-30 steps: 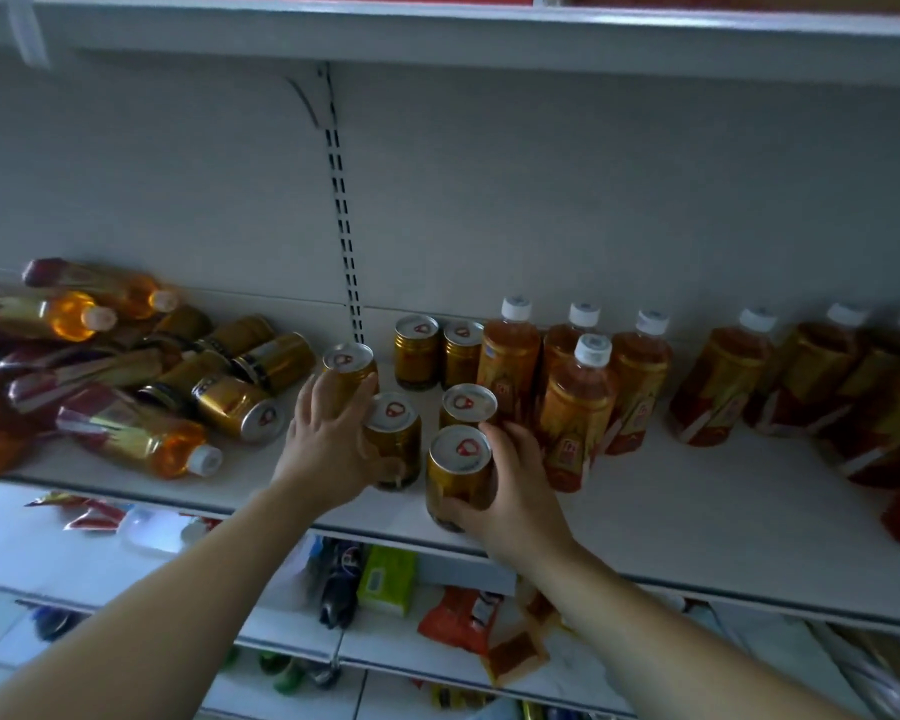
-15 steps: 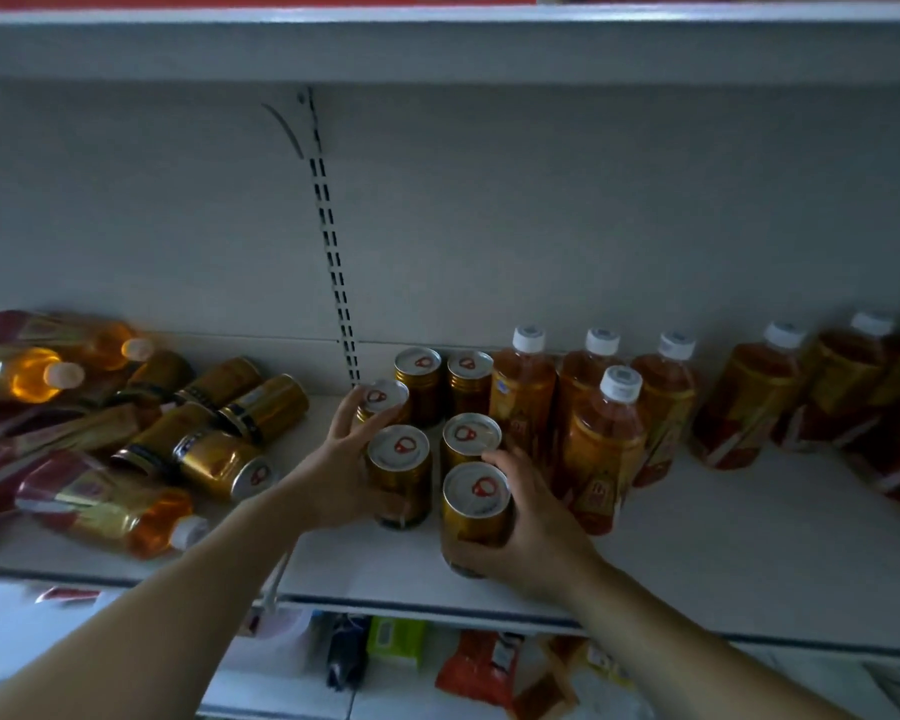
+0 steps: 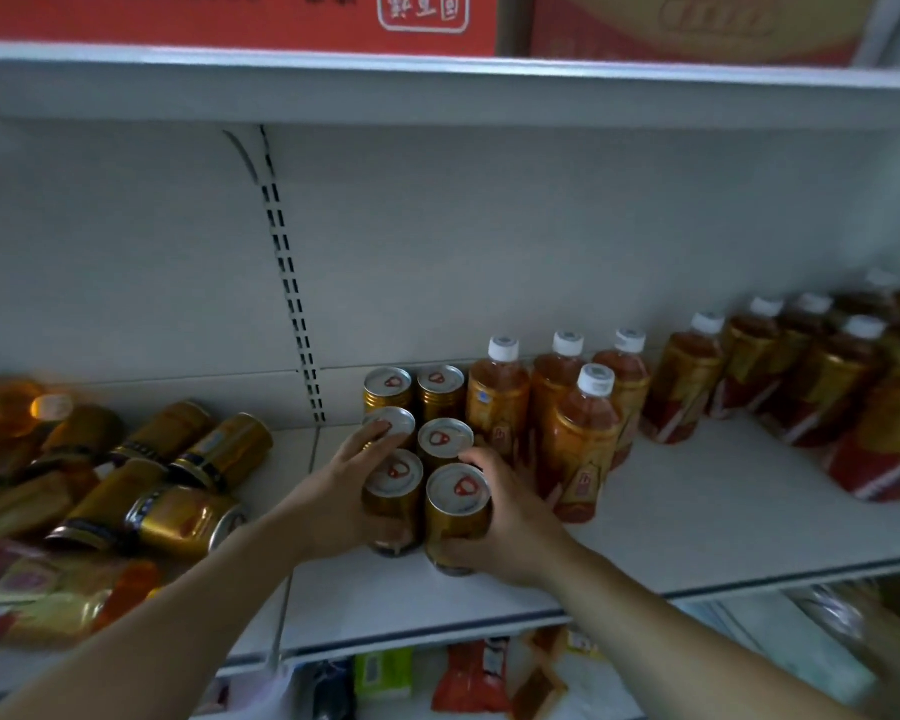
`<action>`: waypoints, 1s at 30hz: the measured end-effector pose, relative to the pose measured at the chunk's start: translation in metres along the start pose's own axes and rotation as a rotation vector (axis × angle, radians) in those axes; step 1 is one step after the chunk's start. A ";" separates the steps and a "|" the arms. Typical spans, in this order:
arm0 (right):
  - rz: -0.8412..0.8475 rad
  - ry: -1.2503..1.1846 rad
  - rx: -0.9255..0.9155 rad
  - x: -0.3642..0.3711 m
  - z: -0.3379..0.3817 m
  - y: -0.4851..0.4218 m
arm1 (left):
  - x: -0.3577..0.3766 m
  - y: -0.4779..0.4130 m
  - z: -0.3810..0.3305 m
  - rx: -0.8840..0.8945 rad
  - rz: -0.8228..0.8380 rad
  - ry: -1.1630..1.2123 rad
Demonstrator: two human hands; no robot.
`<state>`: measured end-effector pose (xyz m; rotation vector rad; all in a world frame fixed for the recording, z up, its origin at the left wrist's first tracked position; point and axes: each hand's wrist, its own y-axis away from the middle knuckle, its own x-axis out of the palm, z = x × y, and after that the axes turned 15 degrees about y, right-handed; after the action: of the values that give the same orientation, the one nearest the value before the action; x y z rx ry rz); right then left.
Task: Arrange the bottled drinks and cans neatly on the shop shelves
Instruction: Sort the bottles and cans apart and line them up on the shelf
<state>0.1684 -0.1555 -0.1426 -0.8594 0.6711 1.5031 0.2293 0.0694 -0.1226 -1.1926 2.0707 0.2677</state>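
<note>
Several upright gold cans stand in two short rows on the white shelf [image 3: 697,517]. My left hand [image 3: 341,493] wraps the front left can [image 3: 392,504], and its fingertips lie on the lid of the can behind it [image 3: 393,420]. My right hand [image 3: 505,519] grips the front right can [image 3: 457,506] from the right side. Orange tea bottles with white caps [image 3: 583,444] stand upright just right of the cans. More bottles [image 3: 749,366] lean further right. Loose gold cans [image 3: 193,480] lie on their sides at the left.
Tea bottles lie in a heap at the far left [image 3: 48,589]. A slotted upright [image 3: 287,283] runs down the back wall. Red cartons [image 3: 333,18] sit on the shelf above. Packets and bottles [image 3: 468,672] fill the shelf below.
My left hand has brought its can rightward into line with the left row of cans. My right hand has kept hold of the front right can. The view has tilted upward.
</note>
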 end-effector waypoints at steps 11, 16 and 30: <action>-0.082 0.090 -0.043 0.004 0.008 -0.004 | 0.009 -0.009 0.014 -0.160 -0.111 0.209; -0.059 0.140 -0.034 0.000 0.009 -0.003 | 0.006 -0.005 -0.004 -0.226 -0.116 0.244; -0.069 0.163 -0.273 0.030 0.043 0.014 | 0.013 0.067 -0.010 -0.414 -0.033 0.255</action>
<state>0.1490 -0.1051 -0.1447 -1.2112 0.5551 1.4940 0.1657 0.0929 -0.1351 -1.5730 2.2811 0.5763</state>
